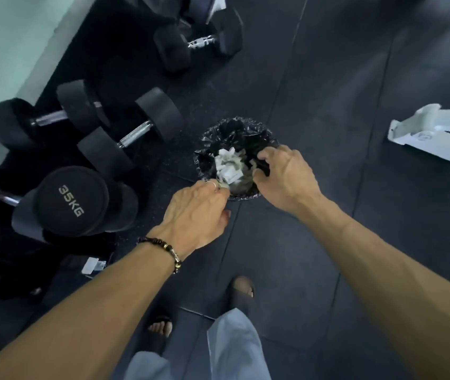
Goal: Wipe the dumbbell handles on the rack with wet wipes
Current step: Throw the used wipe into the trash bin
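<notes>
Head view: left hand [195, 212] pinches a limp, light wipe [222, 186] at the bin [213, 138] rim; right hand [284, 175] grips the black liner. Dumbbells [125, 133] lie far left, heavy; their knurled steel handles should give good purchase.

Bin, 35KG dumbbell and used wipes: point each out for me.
Bin [239, 198]: head view, near rim with black liner.
35KG dumbbell [71, 201]: head view, round end face by the marking.
Used wipes [229, 165]: head view, white crumpled heap inside the bin.
</notes>
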Demonstrator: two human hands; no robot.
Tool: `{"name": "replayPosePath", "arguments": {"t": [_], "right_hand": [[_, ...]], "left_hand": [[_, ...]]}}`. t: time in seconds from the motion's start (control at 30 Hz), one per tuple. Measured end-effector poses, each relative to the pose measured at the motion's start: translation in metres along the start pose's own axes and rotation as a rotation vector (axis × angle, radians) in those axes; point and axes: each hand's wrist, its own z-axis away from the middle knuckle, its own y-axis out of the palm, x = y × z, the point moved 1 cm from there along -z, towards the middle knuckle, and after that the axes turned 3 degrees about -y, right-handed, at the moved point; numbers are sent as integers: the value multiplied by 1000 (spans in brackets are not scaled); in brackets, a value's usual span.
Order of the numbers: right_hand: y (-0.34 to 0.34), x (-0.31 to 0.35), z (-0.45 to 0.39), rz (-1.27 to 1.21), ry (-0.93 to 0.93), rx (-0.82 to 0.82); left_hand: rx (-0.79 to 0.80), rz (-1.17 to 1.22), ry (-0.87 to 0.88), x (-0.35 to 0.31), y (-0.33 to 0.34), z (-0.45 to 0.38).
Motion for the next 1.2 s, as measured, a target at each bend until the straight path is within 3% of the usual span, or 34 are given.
{"name": "replayPosePath", "arguments": {"t": [0.33, 0.6, 0.93, 1.2], "right_hand": [[-33, 21, 155, -65, 286, -188], [-31, -4, 343, -166, 633, -333], [66, -78, 604, -351, 1150, -428], [168, -139, 786, -560, 1436, -509]], "left_hand": [[33, -58, 363, -42, -43, 75], [81, -170, 780, -138, -43, 171], [228, -350, 1277, -317, 61, 329], [326, -511, 1518, -443, 178, 456]]}}
